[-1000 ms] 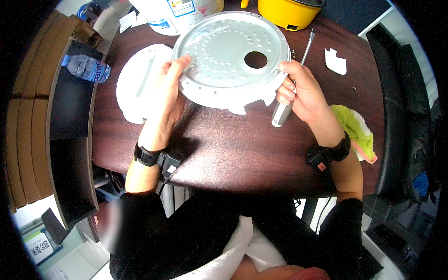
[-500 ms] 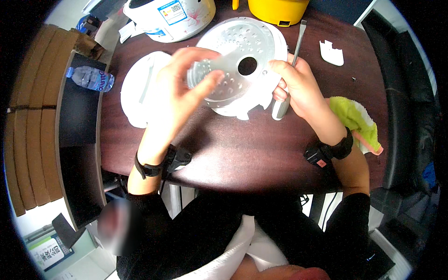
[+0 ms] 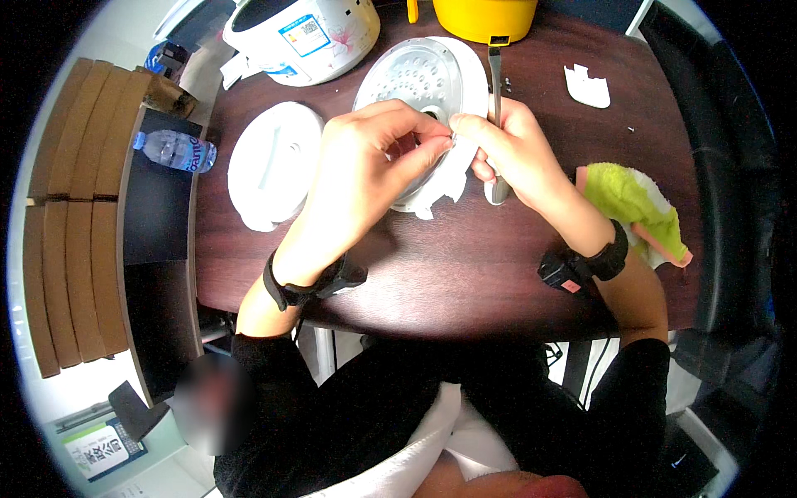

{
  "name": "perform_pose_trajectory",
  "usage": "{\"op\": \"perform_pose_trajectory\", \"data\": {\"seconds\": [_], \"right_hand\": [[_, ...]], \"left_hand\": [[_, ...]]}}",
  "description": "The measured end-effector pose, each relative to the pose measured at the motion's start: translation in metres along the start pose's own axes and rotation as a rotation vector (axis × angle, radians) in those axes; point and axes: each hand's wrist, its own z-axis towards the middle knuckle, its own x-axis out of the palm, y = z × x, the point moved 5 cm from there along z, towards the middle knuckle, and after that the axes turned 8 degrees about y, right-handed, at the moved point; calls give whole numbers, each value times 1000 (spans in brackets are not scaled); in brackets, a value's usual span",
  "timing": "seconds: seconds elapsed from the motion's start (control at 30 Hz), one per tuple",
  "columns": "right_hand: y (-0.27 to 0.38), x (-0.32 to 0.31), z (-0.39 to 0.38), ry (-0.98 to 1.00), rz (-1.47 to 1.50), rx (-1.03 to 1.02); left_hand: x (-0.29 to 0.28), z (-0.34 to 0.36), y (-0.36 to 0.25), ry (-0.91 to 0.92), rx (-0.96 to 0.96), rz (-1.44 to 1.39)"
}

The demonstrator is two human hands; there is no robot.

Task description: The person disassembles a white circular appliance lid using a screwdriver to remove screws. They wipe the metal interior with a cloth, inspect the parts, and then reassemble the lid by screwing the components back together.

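Note:
Between my hands is a round white lid (image 3: 471, 70) with a dimpled metal inner plate (image 3: 404, 79), tilted up off the tabletop. The fingers of my left hand (image 3: 369, 153) are pinched together over the plate, close to its centre hole; whatever is between the fingertips is too small or hidden to make out. My right hand (image 3: 527, 153) grips the lid's right edge, its thumb near the left fingertips. That same hand also holds a screwdriver (image 3: 496, 87), its metal shaft pointing away from me and its pale handle below the fingers.
A white oval cover (image 3: 266, 178) lies left on the dark wooden table (image 3: 465, 274). Behind stand a white flowered cooker body (image 3: 344, 41) and a yellow pot (image 3: 486, 18). Rightward are a broken-edged white piece (image 3: 588, 87), small screws and a green cloth (image 3: 635, 203). A water bottle (image 3: 176, 151) lies left.
My left hand has moved right from the lid's left side, its spread fingers closing into a pinch beside my right thumb. The lid has tilted. The right hand keeps its hold.

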Motion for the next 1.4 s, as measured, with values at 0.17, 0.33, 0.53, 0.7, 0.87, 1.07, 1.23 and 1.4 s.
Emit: {"op": "perform_pose_trajectory", "data": {"seconds": [0.17,0.33,0.53,0.7,0.87,1.07,1.23,1.4], "right_hand": [[3,0,-1,22,-72,-25],[5,3,-1,38,-129,-35],[2,4,-1,33,-112,-56],[4,5,-2,36,-80,-47],[3,3,-2,40,-74,-24],[1,0,-1,20,-31,-19],[0,-13,0,-10,-85,155],[-5,-40,-2,-74,-111,301]], "left_hand": [[2,0,2,26,-96,-67],[4,-3,3,34,-199,-105],[3,1,-11,74,-52,218],[3,-4,-1,44,-92,48],[7,-8,1,88,-170,-89],[13,-11,20,113,-325,-398],[9,-16,49,63,-325,-485],[-7,-35,79,-9,-417,-282]]}}
